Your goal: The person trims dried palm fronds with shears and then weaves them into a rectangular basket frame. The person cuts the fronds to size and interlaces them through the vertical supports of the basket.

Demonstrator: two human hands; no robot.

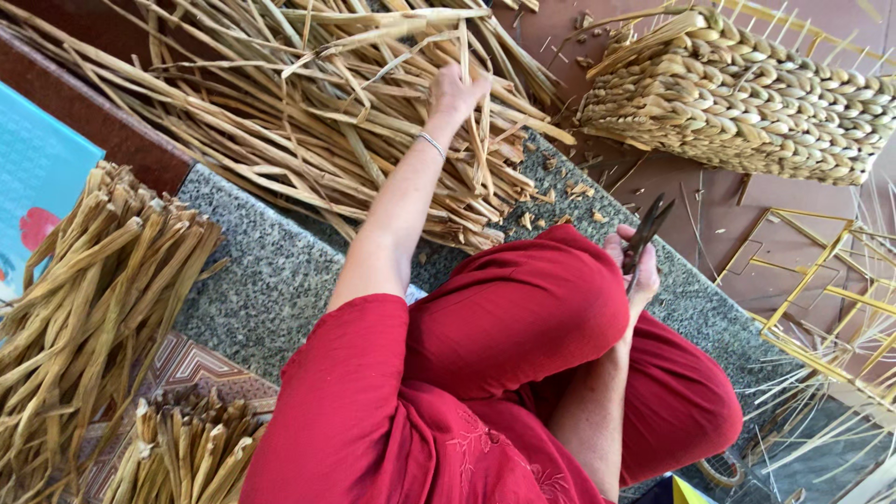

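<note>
Scissors [647, 231] point up-right, right hand [635, 271] grip clamped on them; left hand [455, 93] grips dried stalks [308, 121].

A loose heap of long, flat, pale-tan dried reed strips [308, 112] sprawls across the far edge of the speckled grey stone ledge [271, 271], strips crossing at all angles, several lifted upright. Small dark metal scissors [646, 233] point upward near the ledge's right edge, blades seemingly slightly parted.
</note>
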